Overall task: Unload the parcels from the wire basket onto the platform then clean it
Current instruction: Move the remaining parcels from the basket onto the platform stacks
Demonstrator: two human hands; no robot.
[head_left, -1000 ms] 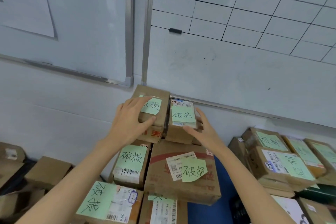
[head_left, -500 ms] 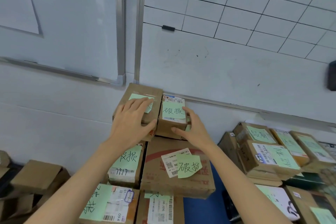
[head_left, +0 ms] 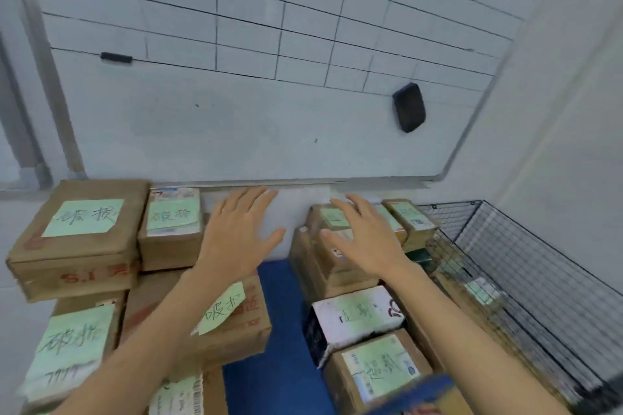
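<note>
Above the platform (head_left: 279, 296), lets go of the stacked left boxes (head_left: 81, 229); moves left hand (head_left: 236, 239) and right hand (head_left: 364, 242), spread, empty, toward next parcels (head_left: 357, 313).

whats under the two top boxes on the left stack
Two more cardboard parcels: a green-noted box and a wider red-printed box. The left forearm covers part of the wider one and much of what lies lower.

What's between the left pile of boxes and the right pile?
Only a bare strip of the blue platform, which shows in the head view.
</note>
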